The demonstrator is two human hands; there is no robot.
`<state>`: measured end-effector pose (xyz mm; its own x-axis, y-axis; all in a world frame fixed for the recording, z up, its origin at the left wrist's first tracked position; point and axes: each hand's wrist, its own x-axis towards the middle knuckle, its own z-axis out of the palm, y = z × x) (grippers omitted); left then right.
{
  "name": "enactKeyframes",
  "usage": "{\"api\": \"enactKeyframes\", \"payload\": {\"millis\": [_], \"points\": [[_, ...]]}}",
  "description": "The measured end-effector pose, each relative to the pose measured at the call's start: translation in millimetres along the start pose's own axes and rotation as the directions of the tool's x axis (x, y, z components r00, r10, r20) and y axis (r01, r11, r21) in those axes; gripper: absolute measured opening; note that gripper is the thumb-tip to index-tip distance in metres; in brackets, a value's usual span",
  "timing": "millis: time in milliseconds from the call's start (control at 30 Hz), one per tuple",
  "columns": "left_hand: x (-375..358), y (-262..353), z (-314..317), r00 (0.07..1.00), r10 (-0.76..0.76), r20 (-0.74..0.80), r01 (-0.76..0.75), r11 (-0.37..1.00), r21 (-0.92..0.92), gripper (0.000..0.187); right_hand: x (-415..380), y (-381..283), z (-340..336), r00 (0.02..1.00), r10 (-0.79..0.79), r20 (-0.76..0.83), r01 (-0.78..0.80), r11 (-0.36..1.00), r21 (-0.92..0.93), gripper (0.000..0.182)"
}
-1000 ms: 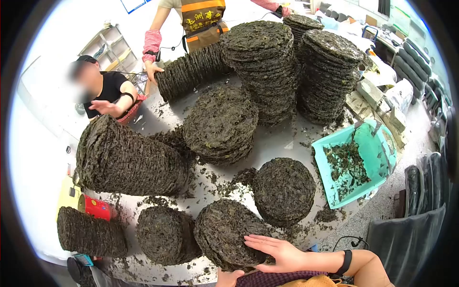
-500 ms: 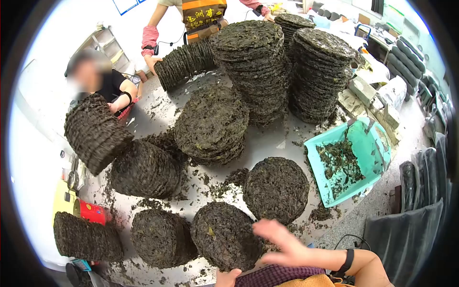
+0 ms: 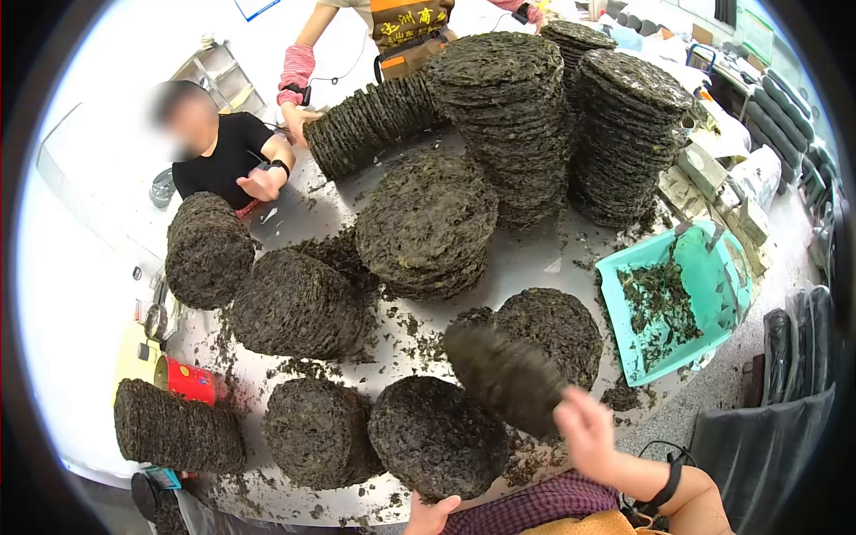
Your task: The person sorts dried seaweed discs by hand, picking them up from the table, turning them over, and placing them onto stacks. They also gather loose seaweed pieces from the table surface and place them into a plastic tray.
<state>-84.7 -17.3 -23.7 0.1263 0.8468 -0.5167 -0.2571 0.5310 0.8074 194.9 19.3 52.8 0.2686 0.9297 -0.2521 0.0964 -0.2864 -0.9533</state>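
Note:
In my right hand (image 3: 590, 435) is the edge of a single round dried seaweed sheet (image 3: 504, 379), pinched and tilted, blurred by motion. It passes over a stack of seaweed sheets (image 3: 566, 334) standing to the right. My left hand (image 3: 432, 515) is at the lower edge of the front stack of round seaweed sheets (image 3: 437, 437); its thumb lies against the rim and the other fingers are mostly hidden. Left of that stack lies another seaweed stack (image 3: 316, 434).
Tall seaweed stacks (image 3: 504, 125) stand at the back. A turquoise basket (image 3: 629, 348) holding scraps sits right, a red tin (image 3: 185, 379) left. Seaweed crumbs litter the table (image 3: 513, 259). Across it, one co-worker's hand (image 3: 260, 185) is raised; another's hand (image 3: 299, 120) touches a lying stack (image 3: 374, 125).
My right hand, empty and spread before, now holds a seaweed sheet lifted from the front stack. A co-worker has let go of the tilted stack at left. The view has shifted slightly.

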Motion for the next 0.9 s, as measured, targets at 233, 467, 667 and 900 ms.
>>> {"api": "enactKeyframes", "payload": {"millis": [233,467,667,900], "points": [[-10.5,27.2,9.5,0.995,-0.098,-0.020,0.094,0.985,-0.144,0.075,37.5,44.4,-29.2,0.877,-0.374,-0.302,0.381,0.924,-0.037,0.051],[-5.4,18.1,15.4,0.998,-0.051,0.049,0.045,0.993,0.112,0.076,-2.4,18.4,42.5,0.550,-0.525,0.650,0.735,0.674,-0.077,0.064],[-7.3,24.1,16.7,0.996,-0.070,0.062,0.063,0.992,0.107,0.076,3.4,14.8,31.8,0.550,-0.494,0.673,0.669,0.744,-0.001,0.062],[-7.1,41.8,27.9,0.980,-0.093,0.174,0.046,0.965,0.257,0.070,2.0,5.1,29.2,0.594,-0.470,0.653,0.580,0.812,0.057,0.065]]}}
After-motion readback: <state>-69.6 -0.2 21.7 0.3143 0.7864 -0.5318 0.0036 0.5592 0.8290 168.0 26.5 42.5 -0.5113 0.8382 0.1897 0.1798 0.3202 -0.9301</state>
